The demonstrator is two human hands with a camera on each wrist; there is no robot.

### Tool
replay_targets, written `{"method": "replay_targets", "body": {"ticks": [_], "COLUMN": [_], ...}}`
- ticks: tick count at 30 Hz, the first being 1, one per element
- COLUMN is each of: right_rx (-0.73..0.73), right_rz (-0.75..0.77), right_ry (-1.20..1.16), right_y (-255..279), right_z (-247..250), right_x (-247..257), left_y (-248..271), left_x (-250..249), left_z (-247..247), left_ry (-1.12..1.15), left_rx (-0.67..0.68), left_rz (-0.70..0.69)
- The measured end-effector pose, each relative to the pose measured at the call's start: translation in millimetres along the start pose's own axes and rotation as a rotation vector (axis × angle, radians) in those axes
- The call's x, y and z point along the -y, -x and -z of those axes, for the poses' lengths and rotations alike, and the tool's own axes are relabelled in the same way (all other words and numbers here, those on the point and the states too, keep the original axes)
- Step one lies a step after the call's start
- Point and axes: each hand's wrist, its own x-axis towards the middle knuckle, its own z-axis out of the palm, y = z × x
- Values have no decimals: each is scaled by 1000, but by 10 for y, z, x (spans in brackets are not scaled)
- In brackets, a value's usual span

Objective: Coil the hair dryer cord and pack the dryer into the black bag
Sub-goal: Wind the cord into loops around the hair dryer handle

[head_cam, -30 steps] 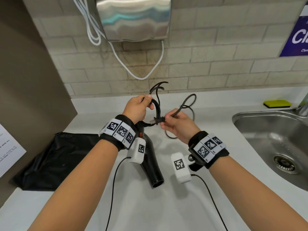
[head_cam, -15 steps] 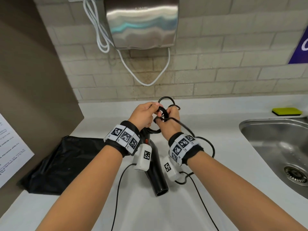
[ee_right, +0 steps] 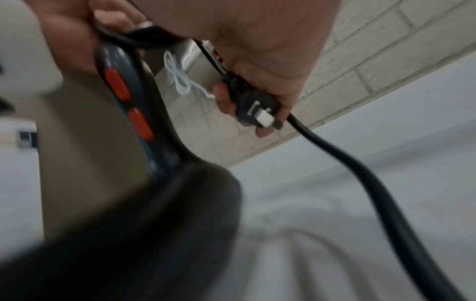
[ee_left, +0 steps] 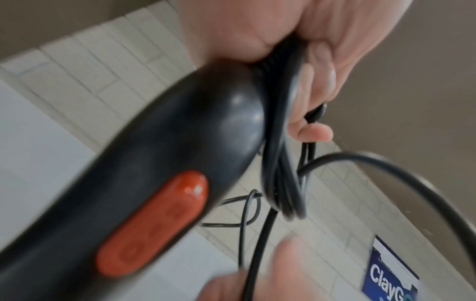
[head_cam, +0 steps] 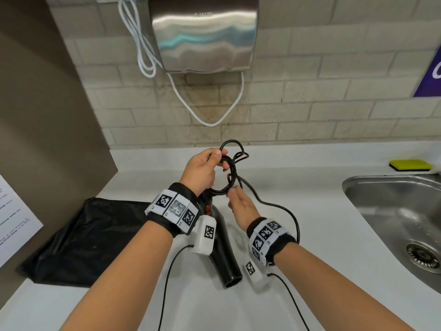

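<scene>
A: Start at the far left of the counter. What lies there?

B: The black bag, flat and crumpled on the white top, left of the hair dryer and apart from it. A printed sheet hangs on the brown panel left of the bag.

A: And the dryer itself?

B: Its barrel points toward the viewer, mouth just above the counter or on it; I cannot tell which. Its handle end rises into the left hand. The left wrist view shows orange buttons on the handle.

A: What is the left hand doing?

B: Its fingers are clenched around several loops of the cord, gathered at the dryer's handle end. Loops stick out above the fist and hang below it.

A: Next, to the right of the dryer?

B: The right hand, just below the loops. In the right wrist view its fingers curl around the plug, pinning it against the palm. From there a loose run of cord sweeps out right of the dryer and bends back toward the right wrist.

A: Further right?

B: A yellow sponge on the counter, then the steel sink, both well right of the dryer. On the tiled wall above the dryer is a metal hand dryer with a white cable.
</scene>
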Motion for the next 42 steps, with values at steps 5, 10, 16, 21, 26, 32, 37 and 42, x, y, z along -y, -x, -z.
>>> {"method": "replay_targets", "body": {"ticks": [5,10,16,21,26,32,37,42], "right_rx": [79,107,319,299,203,82,-188,49], "right_rz": [-252,-405,-692,-499,-268,-41,-265,-665], "right_ry": [481,610,864,754,408,-41,8,432], "right_y": [50,-81,40,-250,-356,-408,-450,-323], "right_z": [129,419,847,613,236,-26,211,445], "right_x": [-267,-434,-711,-540,5,58,-151,-478], "left_y": [47,73,105,98,122,123,115,133], "left_x": [-13,-20,31,49,53,77,92,159], "left_z": [69,69,258,390,408,434,500,577], "left_ry": [-7,-26,15,11,16,27,39,84], "left_rx": [-20,-53,-109,-50,13,70,73,57], "left_rz": [-16,-23,-32,-27,-40,-61,-74,-99]}}
